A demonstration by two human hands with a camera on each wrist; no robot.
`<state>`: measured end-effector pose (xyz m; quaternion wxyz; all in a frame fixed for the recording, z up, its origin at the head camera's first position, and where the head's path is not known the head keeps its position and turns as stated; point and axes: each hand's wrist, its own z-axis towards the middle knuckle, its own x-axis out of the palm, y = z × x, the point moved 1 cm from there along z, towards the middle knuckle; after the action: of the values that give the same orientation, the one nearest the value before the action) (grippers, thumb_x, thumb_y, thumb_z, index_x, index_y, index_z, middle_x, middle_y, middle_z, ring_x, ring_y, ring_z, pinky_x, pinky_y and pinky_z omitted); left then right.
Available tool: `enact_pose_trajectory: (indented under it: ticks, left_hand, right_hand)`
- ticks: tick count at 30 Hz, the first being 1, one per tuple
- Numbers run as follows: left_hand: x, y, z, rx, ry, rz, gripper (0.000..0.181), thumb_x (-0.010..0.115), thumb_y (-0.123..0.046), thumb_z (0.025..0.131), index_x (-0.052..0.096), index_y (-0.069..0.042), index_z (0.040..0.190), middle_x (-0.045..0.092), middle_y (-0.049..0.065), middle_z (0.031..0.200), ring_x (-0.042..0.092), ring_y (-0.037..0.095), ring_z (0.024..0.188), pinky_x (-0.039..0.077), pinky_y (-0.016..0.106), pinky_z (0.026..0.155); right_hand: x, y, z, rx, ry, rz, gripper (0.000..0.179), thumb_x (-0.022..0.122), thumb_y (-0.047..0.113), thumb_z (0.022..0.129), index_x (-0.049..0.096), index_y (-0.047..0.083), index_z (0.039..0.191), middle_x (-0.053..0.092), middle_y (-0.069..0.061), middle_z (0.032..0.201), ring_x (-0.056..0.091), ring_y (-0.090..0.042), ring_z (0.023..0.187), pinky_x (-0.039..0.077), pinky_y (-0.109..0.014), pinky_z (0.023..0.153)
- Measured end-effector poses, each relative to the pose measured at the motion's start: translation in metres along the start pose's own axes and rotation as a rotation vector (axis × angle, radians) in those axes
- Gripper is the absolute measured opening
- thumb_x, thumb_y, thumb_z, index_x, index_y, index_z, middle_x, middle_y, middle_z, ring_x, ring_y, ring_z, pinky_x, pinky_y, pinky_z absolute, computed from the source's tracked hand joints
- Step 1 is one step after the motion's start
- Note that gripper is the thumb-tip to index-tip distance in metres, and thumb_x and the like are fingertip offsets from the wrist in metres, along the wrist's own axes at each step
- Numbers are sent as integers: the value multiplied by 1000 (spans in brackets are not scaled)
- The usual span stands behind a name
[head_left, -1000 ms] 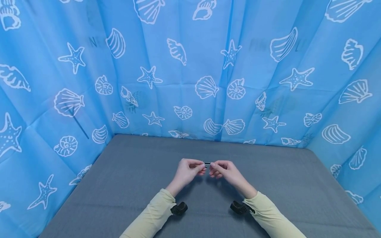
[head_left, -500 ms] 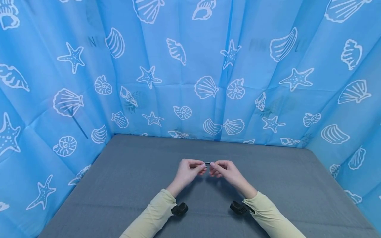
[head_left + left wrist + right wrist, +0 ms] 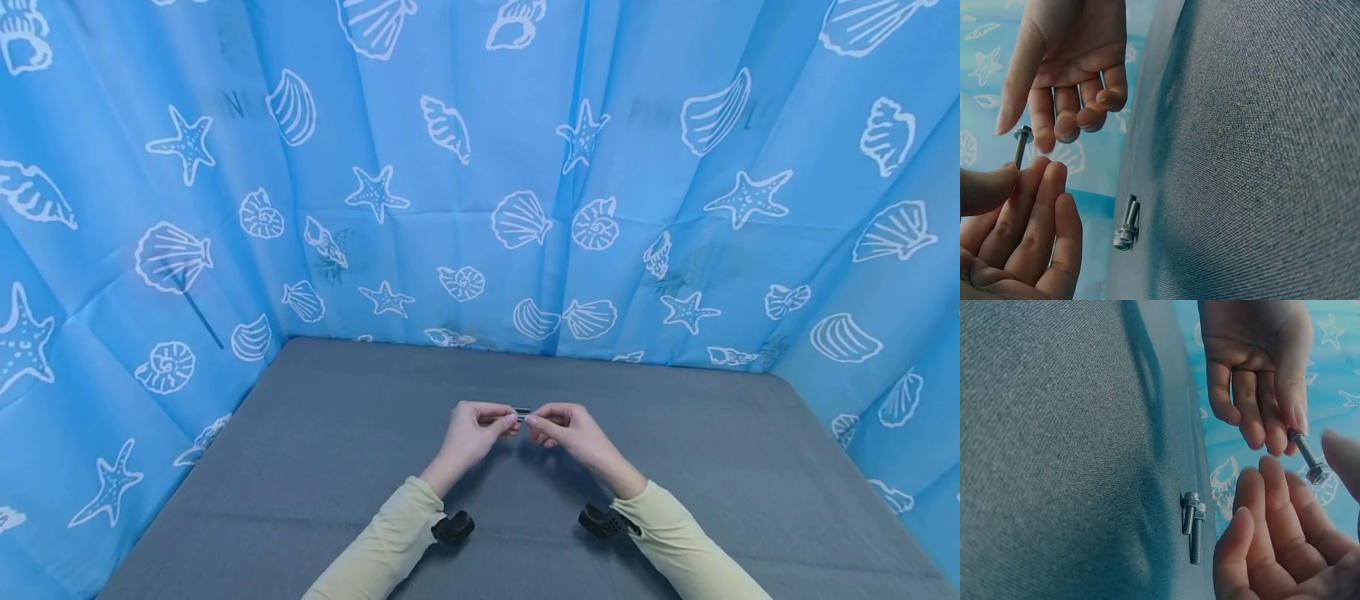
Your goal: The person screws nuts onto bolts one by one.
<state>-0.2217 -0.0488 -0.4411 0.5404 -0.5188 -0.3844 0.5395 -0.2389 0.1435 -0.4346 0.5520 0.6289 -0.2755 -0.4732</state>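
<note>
A metal bolt [image 3: 1305, 450] is pinched between the thumb and fingers of my left hand [image 3: 471, 433]. One end of it points towards my right hand [image 3: 570, 429], with a wider hex piece [image 3: 1023, 133] there. The right thumb and index finger stand spread on either side of that end, with gaps around it in both wrist views. The other right fingers are loosely bent. In the left wrist view, the bolt's far end is hidden behind the left fingers.
Two more metal bolts [image 3: 1192, 522] lie side by side on the grey cloth-covered table [image 3: 360, 467], close beyond the hands. A blue curtain [image 3: 480, 183] with white shells and starfish surrounds the back and sides. Black wrist devices [image 3: 452, 527] hang below both sleeves.
My right fingertips have shifted slightly left along the bolt, the thumb and index finger parting around its end. The left hand keeps its pinch nearly in place.
</note>
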Motion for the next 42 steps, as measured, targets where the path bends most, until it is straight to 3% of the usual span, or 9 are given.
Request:
enact_pose_trajectory:
  ticks: [7, 15, 24, 32, 39, 42]
  left_hand:
    - [0, 4, 1, -5, -13, -6, 20, 66, -10, 91, 71, 6, 102, 72, 11, 83, 71, 21, 78, 58, 32, 69]
    - [0, 3, 1, 4, -17, 18, 21, 66, -12, 91, 71, 5, 102, 72, 9, 82, 71, 19, 78, 58, 29, 69]
    - [0, 2, 0, -12, -10, -16, 20, 67, -10, 91, 71, 6, 103, 72, 11, 83, 71, 22, 79, 58, 31, 70]
    - [0, 0, 0, 17, -6, -12, 18, 65, -8, 91, 71, 5, 101, 72, 16, 85, 70, 28, 81, 58, 41, 72]
    - [0, -35, -15, -9, 0, -18, 18, 61, 0, 92, 67, 14, 103, 69, 25, 88, 68, 39, 85, 56, 48, 76]
    - [-1, -35, -14, -13, 12, -36, 19, 60, 1, 93, 66, 14, 104, 69, 25, 88, 68, 40, 83, 55, 50, 77]
  right_hand:
    - [-1, -3, 0, -61, 17, 117, 29, 63, 4, 93, 53, -13, 115, 64, -32, 101, 68, -31, 90, 51, -56, 82]
    - [-1, -2, 1, 9, 15, 49, 38, 60, 22, 96, 61, -14, 106, 69, -21, 91, 68, -30, 84, 55, -52, 78]
    - [-1, -3, 0, -51, 17, 144, 32, 63, 7, 93, 53, -12, 117, 61, -34, 105, 67, -32, 92, 50, -56, 85]
    - [0, -1, 1, 13, 4, 59, 37, 60, 22, 96, 59, -13, 110, 67, -23, 93, 68, -29, 84, 54, -52, 79]
    - [-2, -4, 0, -56, 26, 153, 30, 61, 7, 95, 53, -9, 118, 61, -34, 106, 67, -35, 92, 52, -55, 82]
    - [-2, -1, -1, -61, 10, 147, 30, 61, 8, 94, 54, -12, 115, 64, -29, 103, 66, -37, 93, 51, -56, 83]
